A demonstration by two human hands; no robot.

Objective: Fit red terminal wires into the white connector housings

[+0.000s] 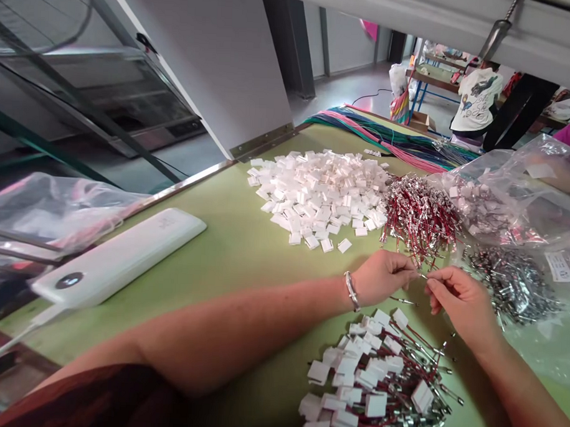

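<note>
My left hand (pixel 386 277), with a bracelet at the wrist, is closed in a pinch over the table. Its fingertips almost meet those of my right hand (pixel 464 301), also pinched. Between them shows a thin, silvery wire terminal (pixel 422 276); the rest of it is hidden by the fingers. Just below the left fingers is a thin lead with a metal tip (pixel 406 301). Beyond the hands lies a heap of short red wires with metal ends (pixel 420 215). Nearer me is a pile of white connector housings (pixel 349 371) fitted with red wires and metal ends.
A large heap of loose white housings (pixel 323 193) covers the table's (pixel 227 255) far middle. Clear bags (pixel 514 203) and a heap of metal parts (pixel 511 284) lie right. A white power bank (pixel 124 258) is left. Long coloured wires (pixel 385 136) run behind; a person (pixel 478 99) is farther off.
</note>
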